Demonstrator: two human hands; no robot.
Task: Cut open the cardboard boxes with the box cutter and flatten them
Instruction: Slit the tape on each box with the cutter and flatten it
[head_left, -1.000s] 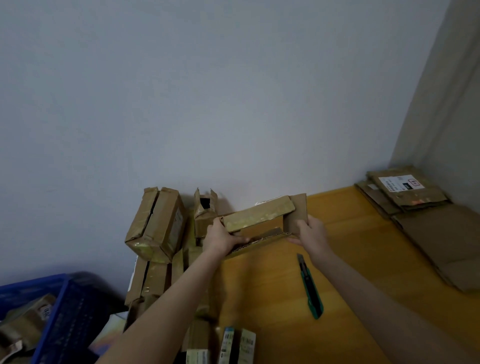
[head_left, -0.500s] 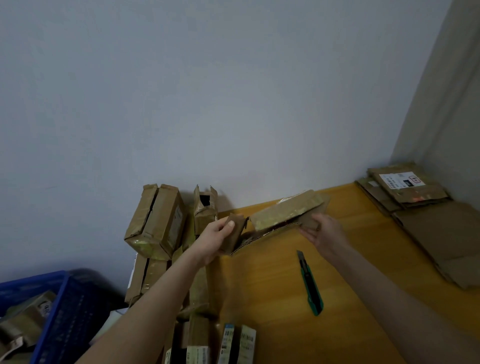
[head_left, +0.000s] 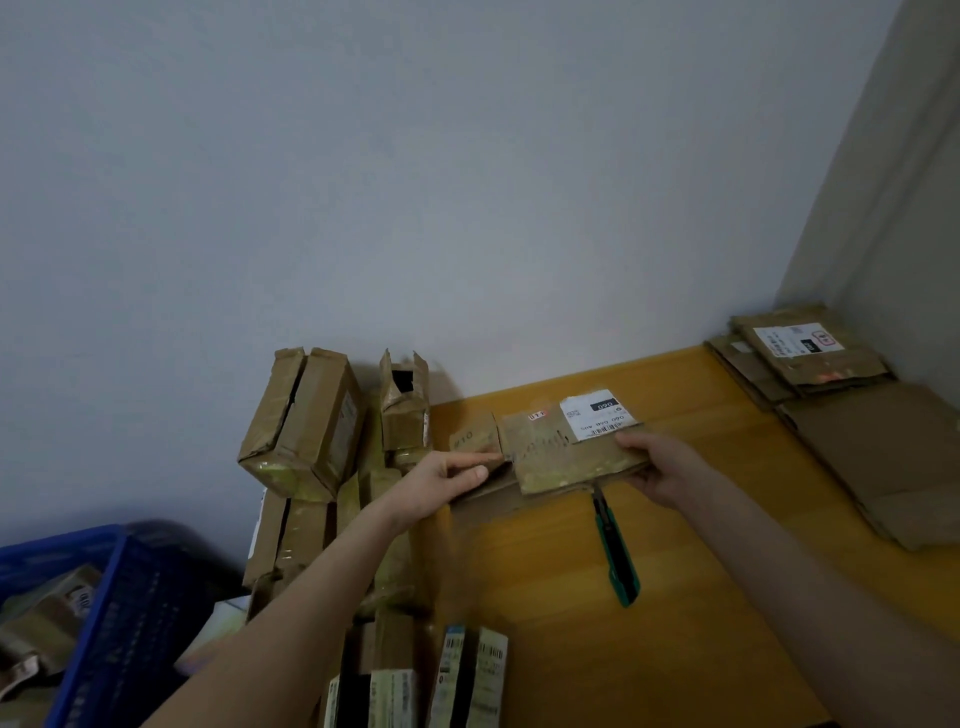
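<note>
A flattened cardboard box (head_left: 566, 457) is held between both hands over the back part of the yellow wooden counter (head_left: 675, 623), lying nearly flat with its broad face turned up. A white label (head_left: 597, 415) with a barcode and printed numbers sits at its far right corner, and a narrower flap sticks out from its left end. The left hand (head_left: 447, 475) takes that left end, with its fingers (head_left: 480, 458) stretched along the top of the flap and the thumb pressed just below them, so the cardboard is pinched between them. The right hand (head_left: 660, 467) grasps the near right edge, thumb on the upper face and the other fingers curled underneath, out of sight. The box cutter (head_left: 615, 545), green and black, lies on the counter just beneath the box, between the two forearms; its far end is hidden by the cardboard's near edge, and neither hand touches it. To the left, off the counter's edge, taped boxes (head_left: 306, 421) stand stacked against the grey wall (head_left: 467, 182), with a small open box (head_left: 405, 405) beside them, its top flaps raised. A blue crate (head_left: 104, 597) at the lower left holds more cardboard. In the far right corner a pile of flattened cardboard (head_left: 810, 358) rests on the counter, well apart from the hands.
</note>
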